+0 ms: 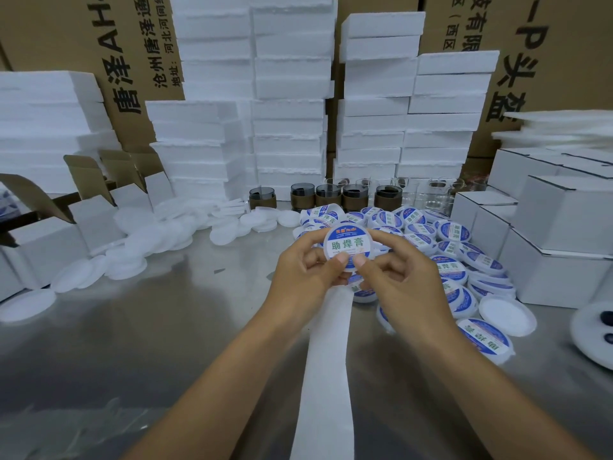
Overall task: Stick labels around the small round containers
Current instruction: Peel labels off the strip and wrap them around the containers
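The round container (347,248) at frame centre reads 助焊膏 in green. Upper left, the left cardboard box (109,61) shows 唐泽AH and 地址; upper right, the right cardboard box (544,44) shows 头盔.

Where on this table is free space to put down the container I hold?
Widest bare steel: front left, between the white lids and the backing paper strip. A smaller patch: front right, between that strip and the labelled containers. Crowded: the back by the cups, the right by the white boxes.
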The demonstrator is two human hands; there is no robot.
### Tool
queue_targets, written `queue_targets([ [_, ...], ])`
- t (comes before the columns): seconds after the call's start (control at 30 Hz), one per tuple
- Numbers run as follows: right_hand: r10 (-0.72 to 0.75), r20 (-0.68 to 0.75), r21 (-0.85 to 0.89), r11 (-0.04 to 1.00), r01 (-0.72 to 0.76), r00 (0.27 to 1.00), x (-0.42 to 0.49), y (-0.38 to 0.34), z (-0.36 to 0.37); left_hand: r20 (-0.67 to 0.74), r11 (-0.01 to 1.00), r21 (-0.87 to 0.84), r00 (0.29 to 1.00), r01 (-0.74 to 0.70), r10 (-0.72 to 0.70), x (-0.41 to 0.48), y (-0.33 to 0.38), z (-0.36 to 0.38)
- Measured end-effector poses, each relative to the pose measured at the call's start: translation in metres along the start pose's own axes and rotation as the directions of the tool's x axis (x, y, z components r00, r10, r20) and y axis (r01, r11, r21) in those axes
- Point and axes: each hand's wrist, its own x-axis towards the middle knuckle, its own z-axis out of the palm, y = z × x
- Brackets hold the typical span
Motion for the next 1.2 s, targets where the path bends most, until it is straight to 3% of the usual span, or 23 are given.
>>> queue_targets([
  [0.2,0.008,0.024,0.032,0.999,-0.009,1.0,0.005,0.004,-0.003,-0.022,1.0,0.029,1.0,0.008,-0.007,0.0,0.0,0.0],
  [0.27,0.027,-0.025,0.024,0.999,-0.026,0.999,0.011,0.008,-0.01,-0.04,0.998,0.055,0.999,0.009,-0.006,0.001,-0.001,-0.002],
  [0.4,0.024,-0.172,-0.26,0.963,-0.069,0.985,0.022,0.022,-0.035,-0.14,0.997,0.077,0.99,0.012,-0.001,0.005,0.0,-0.013],
  [0.57,-0.022,-0.24,-0.672,0.725,-0.15,0.971,0.02,0.036,-0.048,-0.325,0.998,0.036,0.945,0.057,-0.042,0.016,0.006,-0.036],
  [0.7,-0.03,-0.278,-0.827,0.517,-0.223,0.96,0.02,0.034,-0.046,-0.389,0.972,0.187,0.919,0.142,-0.059,0.038,0.009,-0.069],
  [0.77,-0.057,-0.287,-0.858,0.46,-0.23,0.956,0.021,0.03,-0.045,-0.445,0.934,0.302,0.895,0.192,-0.041,0.055,0.005,-0.089],
  [0.83,-0.148,-0.254,-0.886,0.432,-0.169,0.956,0.021,0.025,-0.041,-0.518,0.841,0.474,0.855,0.26,0.027,0.073,-0.003,-0.111],
  [0.93,-0.213,-0.165,-0.932,0.353,-0.081,0.963,0.021,0.021,-0.033,-0.588,0.6,0.677,0.803,0.426,0.094,0.095,-0.02,-0.152],
  [1.1,-0.277,-0.06,-0.968,0.25,0.011,0.959,0.025,0.029,-0.031,-0.61,0.267,0.77,0.791,0.58,0.04,0.127,-0.037,-0.185],
  [1.2,-0.356,-0.026,-0.975,0.214,0.054,0.934,0.025,0.033,-0.031,-0.594,0.163,0.795,0.805,0.584,0.01,0.142,-0.042,-0.183],
])
